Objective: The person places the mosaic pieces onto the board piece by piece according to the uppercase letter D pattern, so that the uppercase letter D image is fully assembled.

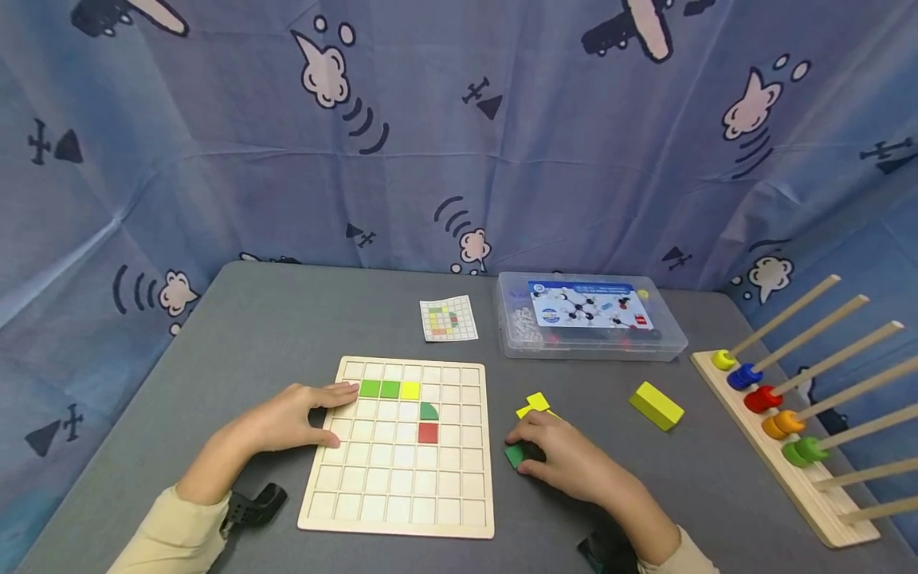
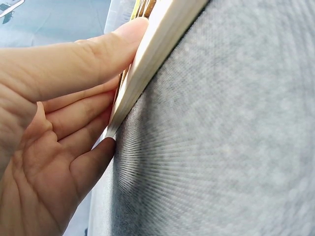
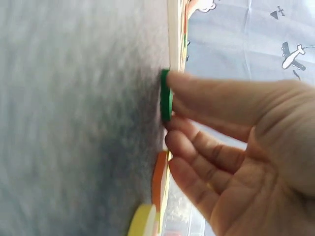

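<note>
A wooden grid board lies on the table. On it sit two light green squares, a yellow square, a dark green quarter-round piece and a red square. My left hand rests on the board's left edge, fingers extended and thumb apart; the left wrist view has the thumb touching the board's side. To the right of the board, my right hand pinches a dark green flat piece at the tabletop, partly hidden by fingers in the head view. Yellow pieces lie just beyond it.
Behind the board lies a printed grid card. A clear plastic box stands at the back right, with a yellow block in front. A peg stand with coloured rings occupies the right edge. An orange piece shows near my right fingers.
</note>
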`<state>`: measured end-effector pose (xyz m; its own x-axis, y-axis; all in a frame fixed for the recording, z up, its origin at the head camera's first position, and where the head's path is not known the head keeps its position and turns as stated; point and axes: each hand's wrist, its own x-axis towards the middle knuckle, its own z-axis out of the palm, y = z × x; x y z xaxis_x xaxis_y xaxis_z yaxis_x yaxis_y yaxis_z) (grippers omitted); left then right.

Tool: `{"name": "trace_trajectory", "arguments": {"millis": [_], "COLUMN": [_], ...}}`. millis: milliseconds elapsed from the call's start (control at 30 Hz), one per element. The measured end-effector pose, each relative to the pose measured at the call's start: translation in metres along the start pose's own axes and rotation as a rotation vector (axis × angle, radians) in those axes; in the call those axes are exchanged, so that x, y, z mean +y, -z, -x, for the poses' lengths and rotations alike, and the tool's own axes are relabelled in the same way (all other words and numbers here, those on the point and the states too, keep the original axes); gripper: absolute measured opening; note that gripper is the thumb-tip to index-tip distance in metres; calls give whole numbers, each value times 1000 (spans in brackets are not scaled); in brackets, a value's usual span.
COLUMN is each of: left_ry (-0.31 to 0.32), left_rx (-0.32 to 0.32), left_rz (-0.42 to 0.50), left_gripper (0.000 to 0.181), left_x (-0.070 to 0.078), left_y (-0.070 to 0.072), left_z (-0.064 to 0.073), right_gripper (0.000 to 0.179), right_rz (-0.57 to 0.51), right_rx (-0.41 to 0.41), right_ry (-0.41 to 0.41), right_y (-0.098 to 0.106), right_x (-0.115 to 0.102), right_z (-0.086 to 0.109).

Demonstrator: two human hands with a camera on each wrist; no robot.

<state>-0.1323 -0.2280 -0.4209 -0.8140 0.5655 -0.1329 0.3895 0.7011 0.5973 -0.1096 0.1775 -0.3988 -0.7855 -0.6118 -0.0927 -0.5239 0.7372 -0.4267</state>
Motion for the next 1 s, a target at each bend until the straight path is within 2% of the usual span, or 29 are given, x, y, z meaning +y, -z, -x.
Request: {"name": "trace_trajectory", "arguments": {"millis": [167, 400, 700, 1000], "left_ry": [-1, 8, 18, -8], "left_rx": [2, 4, 5, 17], "left_rz": [-3, -2, 10, -5], "left_gripper": [71, 70, 70, 71], "left_x": [0, 1, 3, 2], "left_y": [1, 1, 1, 2], "left_z": [1, 2, 2, 1], "right_gripper": [22, 23, 15, 20], "right_rz": [26, -5, -181, -298], "right_rx": [58, 48, 69, 103], "right_ry": [43, 5, 3, 81], "right_y": [-3, -5, -8, -7], "right_x": [1, 1, 8, 8], "right_z": [-1, -3, -3, -3]}}
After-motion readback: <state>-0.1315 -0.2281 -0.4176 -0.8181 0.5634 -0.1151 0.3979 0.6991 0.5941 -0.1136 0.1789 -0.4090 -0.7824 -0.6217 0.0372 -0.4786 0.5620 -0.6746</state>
